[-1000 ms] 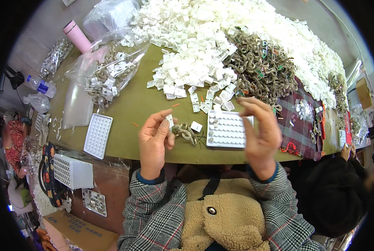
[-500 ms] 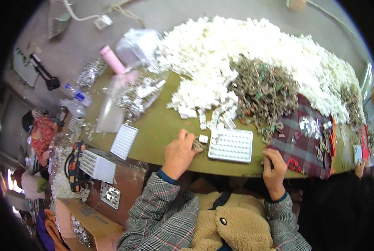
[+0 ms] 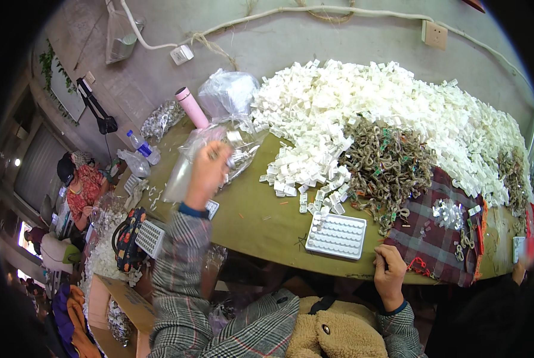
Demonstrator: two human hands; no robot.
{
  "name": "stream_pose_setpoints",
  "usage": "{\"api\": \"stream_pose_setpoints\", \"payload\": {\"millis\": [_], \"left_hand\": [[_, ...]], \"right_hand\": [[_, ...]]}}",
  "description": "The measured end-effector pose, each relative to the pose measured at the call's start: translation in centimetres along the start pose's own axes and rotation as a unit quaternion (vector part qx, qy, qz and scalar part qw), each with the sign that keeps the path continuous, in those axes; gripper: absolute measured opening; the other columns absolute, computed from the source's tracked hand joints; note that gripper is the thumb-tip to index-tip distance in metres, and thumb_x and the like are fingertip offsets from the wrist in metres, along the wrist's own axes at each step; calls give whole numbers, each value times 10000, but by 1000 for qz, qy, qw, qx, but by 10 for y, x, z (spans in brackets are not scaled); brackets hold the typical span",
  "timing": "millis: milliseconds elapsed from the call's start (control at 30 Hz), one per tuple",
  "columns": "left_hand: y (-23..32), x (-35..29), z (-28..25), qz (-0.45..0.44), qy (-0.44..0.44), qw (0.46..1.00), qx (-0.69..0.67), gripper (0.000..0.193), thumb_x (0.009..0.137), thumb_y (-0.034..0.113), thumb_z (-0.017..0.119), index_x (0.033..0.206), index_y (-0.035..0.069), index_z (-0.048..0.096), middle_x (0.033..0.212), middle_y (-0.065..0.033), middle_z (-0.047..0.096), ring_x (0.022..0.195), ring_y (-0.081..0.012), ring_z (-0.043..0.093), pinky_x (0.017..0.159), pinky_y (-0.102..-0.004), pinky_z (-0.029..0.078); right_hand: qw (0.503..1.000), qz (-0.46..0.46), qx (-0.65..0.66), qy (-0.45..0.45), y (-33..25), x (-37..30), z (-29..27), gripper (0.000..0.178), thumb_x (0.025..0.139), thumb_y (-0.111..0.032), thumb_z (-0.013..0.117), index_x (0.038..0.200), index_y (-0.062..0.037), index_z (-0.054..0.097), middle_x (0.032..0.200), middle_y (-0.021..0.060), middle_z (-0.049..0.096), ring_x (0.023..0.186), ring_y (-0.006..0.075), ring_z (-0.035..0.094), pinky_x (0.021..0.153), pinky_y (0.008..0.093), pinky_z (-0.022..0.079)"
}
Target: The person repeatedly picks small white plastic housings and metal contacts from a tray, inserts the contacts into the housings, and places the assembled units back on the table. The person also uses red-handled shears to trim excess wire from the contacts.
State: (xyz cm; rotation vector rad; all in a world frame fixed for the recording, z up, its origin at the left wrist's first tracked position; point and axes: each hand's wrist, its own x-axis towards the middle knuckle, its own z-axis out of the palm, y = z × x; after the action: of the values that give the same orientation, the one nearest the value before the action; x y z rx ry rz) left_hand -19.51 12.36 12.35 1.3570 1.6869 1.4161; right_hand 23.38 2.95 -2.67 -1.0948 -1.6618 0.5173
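My left hand (image 3: pixel 207 176) reaches over a clear plastic bag (image 3: pixel 246 156) of silvery and white pieces at the table's far left. Its fingers are bent and slightly blurred; what they hold, if anything, cannot be made out. At the table's front edge, beside the plaid cloth (image 3: pixel 421 230), rests my right hand (image 3: pixel 390 275), curled closed with its inside hidden. Between the hands lies a white tray (image 3: pixel 337 237) with rows of small hollows. A few small white pieces (image 3: pixel 318 219) sit at its upper left corner.
Behind the tray rises a large heap of white plastic pieces (image 3: pixel 362 89), with a pile of grey-brown cord bundles (image 3: pixel 389 158) before it. A pink bottle (image 3: pixel 192 108) stands at the back left. A cardboard box (image 3: pixel 124 298) is at lower left. Another person's hand (image 3: pixel 520 271) shows far right.
My left hand has gone from beside the tray up and left to the bag. The grey bundle by the tray no longer shows there. My right hand stays near the cloth; the view has tilted up.
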Motion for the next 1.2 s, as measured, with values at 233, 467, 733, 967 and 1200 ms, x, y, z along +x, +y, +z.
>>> {"api": "stream_pose_setpoints", "payload": {"millis": [233, 467, 733, 967, 1200], "left_hand": [[6, 83, -22, 265, 70, 816, 510, 203, 856, 120, 702, 1015, 4, 656, 814, -129, 709, 736, -277, 688, 699, -402, 545], [-37, -31, 105, 168, -251, 928, 219, 111, 825, 84, 680, 898, 1, 678, 815, -95, 679, 741, -165, 630, 681, -302, 499], [-69, -66, 132, 199, -174, 915, 304, 112, 808, 35, 712, 878, 9, 629, 901, -120, 570, 772, -271, 630, 686, -358, 502], [-28, -131, 120, 284, -122, 938, 158, 92, 819, -24, 679, 893, 9, 635, 961, -114, 607, 804, -229, 660, 647, -301, 527], [-13, -193, 146, 400, -285, 857, 158, 136, 856, 33, 671, 981, 16, 619, 1064, -128, 658, 868, -252, 690, 664, -318, 568]], "right_hand": [[1000, 9, -23, 3, -1, 2, 2, 135, 817, 104, 617, 938, 46, 627, 891, 176, 638, 742, 324, 643, 653, 345, 511], [998, 10, -62, -16, 2, 2, 5, 122, 820, 85, 634, 934, 42, 634, 906, 168, 651, 766, 332, 659, 662, 360, 521], [999, -9, -49, 2, -2, 2, 3, 123, 826, 84, 634, 939, 37, 647, 903, 159, 652, 752, 308, 660, 652, 350, 518], [945, 199, 253, -64, -40, 5, 11, 126, 922, 8, 618, 1033, 33, 669, 907, 73, 660, 687, 96, 618, 605, 232, 495], [912, 212, 343, -75, -61, 0, 37, 152, 905, -79, 708, 1019, 16, 675, 876, 30, 617, 731, 68, 563, 629, 223, 455]]}}
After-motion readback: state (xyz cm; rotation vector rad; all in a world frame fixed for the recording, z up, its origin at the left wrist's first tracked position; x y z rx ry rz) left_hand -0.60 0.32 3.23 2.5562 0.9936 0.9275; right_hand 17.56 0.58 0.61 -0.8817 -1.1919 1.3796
